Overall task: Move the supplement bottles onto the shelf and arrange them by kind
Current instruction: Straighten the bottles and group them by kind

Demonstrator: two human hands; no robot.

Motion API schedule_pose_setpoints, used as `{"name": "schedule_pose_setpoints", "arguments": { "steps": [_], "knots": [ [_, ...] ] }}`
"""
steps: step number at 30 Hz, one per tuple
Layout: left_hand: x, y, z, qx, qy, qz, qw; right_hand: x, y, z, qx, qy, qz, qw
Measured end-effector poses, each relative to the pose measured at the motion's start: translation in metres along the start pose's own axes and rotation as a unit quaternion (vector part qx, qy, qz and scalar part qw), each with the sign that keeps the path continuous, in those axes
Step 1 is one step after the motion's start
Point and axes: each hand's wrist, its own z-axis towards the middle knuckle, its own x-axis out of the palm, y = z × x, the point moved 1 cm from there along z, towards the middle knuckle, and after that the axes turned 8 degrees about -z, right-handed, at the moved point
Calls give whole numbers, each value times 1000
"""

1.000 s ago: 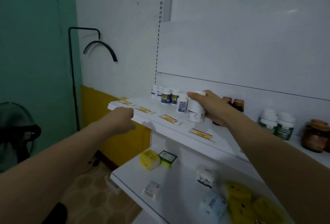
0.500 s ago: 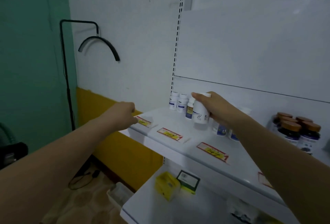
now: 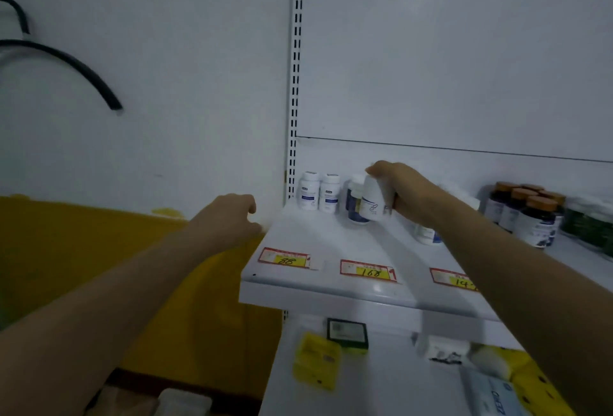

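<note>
My right hand (image 3: 403, 191) grips a white supplement bottle (image 3: 373, 200) from above, tilted, just over the white shelf (image 3: 318, 236) near its back. Behind it stands a blue-labelled bottle (image 3: 354, 206). Two white bottles (image 3: 319, 190) stand at the shelf's back left corner. Another white bottle (image 3: 426, 234) is partly hidden under my right forearm. My left hand (image 3: 232, 216) hovers at the shelf's left edge with loosely curled fingers, holding nothing.
Dark bottles with brown caps (image 3: 527, 213) and green-labelled bottles (image 3: 590, 223) stand to the right. Price tags (image 3: 366, 270) line the shelf's front. A lower shelf (image 3: 391, 379) carries yellow packets and boxes. A slotted upright rail (image 3: 295, 83) runs up the wall.
The view has swung left and closer to the shelf. My right hand has carried the white bottle toward the back, next to the blue-labelled one. My left hand stays by the shelf's left edge.
</note>
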Motion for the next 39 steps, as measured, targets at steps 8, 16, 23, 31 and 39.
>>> {"name": "schedule_pose_setpoints", "arguments": {
  "steps": [8, 16, 23, 31, 39],
  "knots": [
    [21, 29, 46, 32, 34, -44, 998, 47, -1, 24, -45, 35, -101, 993],
    [31, 53, 81, 21, 41, -46, 998, 84, -5, 75, -56, 0, -151, 987],
    [34, 67, 110, 41, 55, -53, 996, 90, -12, 93, -29, -57, -171, 983],
    [42, 72, 129, 73, 72, -63, 993, 92, -14, 100, -23, -89, -217, 972],
    [46, 78, 134, 85, 75, -62, 992, 96, -8, 100, -24, -107, -258, 960]
  ]
}}
